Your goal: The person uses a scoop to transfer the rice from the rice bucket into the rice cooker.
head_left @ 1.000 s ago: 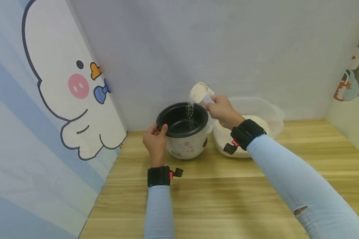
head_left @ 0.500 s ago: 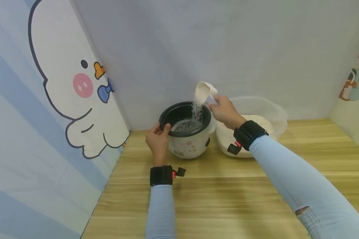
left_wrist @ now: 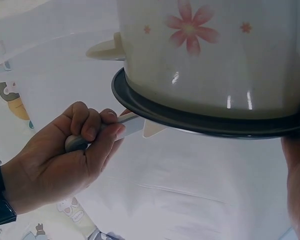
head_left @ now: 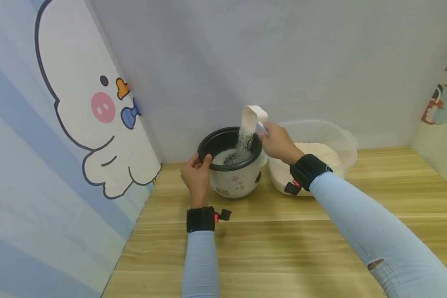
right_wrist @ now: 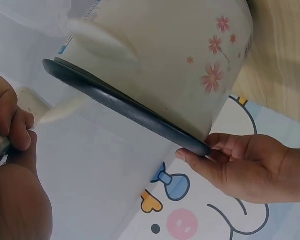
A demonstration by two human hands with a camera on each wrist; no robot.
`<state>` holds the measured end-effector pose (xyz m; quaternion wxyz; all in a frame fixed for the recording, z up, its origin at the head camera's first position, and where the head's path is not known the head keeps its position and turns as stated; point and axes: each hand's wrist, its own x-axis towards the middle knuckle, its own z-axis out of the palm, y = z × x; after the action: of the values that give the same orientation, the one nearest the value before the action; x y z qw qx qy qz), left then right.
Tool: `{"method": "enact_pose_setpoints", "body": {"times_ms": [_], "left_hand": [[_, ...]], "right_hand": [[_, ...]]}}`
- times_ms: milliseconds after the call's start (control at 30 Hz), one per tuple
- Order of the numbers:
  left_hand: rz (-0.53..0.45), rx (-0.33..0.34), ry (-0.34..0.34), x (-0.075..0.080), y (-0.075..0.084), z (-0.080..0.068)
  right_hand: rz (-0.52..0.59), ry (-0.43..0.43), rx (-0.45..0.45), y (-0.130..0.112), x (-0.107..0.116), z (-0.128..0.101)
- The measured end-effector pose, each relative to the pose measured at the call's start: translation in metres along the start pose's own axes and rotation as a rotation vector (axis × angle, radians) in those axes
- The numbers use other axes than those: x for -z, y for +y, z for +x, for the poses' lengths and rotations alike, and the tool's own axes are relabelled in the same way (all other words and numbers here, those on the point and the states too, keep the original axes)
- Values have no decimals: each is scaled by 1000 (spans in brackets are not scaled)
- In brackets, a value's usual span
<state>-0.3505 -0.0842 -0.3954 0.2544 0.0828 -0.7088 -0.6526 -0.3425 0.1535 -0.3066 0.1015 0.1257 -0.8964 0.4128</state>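
Note:
A white rice cooker [head_left: 234,182] with pink flowers and a black pot rim [head_left: 208,142] stands at the back of the wooden table [head_left: 283,240]. My left hand [head_left: 200,162] grips the rim on its left side, thumb over the edge; the same grip shows in the right wrist view, left hand [right_wrist: 225,160] on rim [right_wrist: 125,107]. My right hand [head_left: 267,131] holds a white scoop [head_left: 250,118] by its handle, tipped steeply over the pot. Rice [head_left: 242,142] streams down onto a white heap [head_left: 223,156] inside. The left wrist view shows the right hand [left_wrist: 85,142] curled round the handle [left_wrist: 132,125].
A clear plastic tub [head_left: 342,142] holding white rice [head_left: 318,151] stands just right of the cooker. A grey back wall and cartoon-printed side panels [head_left: 59,124] close in the table. Bare wood lies in front of both vessels.
The scoop has tipped more steeply and the stream has thickened. The rice heap in the pot has grown from a few grains. The left hand has stayed on the rim.

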Motion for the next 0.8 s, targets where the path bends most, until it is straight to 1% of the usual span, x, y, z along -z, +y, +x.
{"method": "enact_pose_setpoints", "body": {"times_ms": [167, 300, 400, 533, 767, 800], "left_hand": [[-2, -4, 4, -1, -1, 1], [17, -13, 12, -1, 0, 1], [30, -20, 15, -1, -1, 1], [34, -8, 15, -1, -1, 0], [30, -6, 12, -1, -1, -1], [28, -6, 11, -2, -1, -1]], "right_hand": [[-92, 23, 67, 2, -1, 1], [-263, 2, 134, 2, -3, 1], [-371, -37, 152, 1, -5, -1], [-429, -75, 159, 2, -7, -4], [-573, -99, 234, 6, -9, -12], [-582, -106, 232, 7, -10, -13]]}}
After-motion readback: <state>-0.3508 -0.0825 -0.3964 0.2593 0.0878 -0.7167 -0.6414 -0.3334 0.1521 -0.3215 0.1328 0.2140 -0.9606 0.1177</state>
